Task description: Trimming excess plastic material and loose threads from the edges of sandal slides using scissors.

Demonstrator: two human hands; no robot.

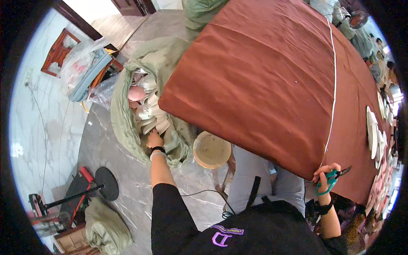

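Observation:
My left hand (154, 139) reaches into a large pale green woven sack (121, 114) on the floor. It touches the cream-white slippers (149, 107) heaped inside; its fingertips are partly hidden among them, so a grip cannot be made out. Pink rounded pieces (136, 94) lie among the white ones. My right hand (324, 176) is closed around teal-handled scissors (332, 179) at the near edge of the table, which is covered in brown cloth (255, 72). The dark blades point right. A thin white cord (334, 85) runs across the cloth to beside this hand.
A round tub (212, 149) stands between the sack and my legs. White slippers (372, 131) and pink pieces (377, 189) lie at the table's right. At left are a chair with a plastic-wrapped bundle (87, 70), a black-and-red stand (87, 187) and another green sack (106, 225).

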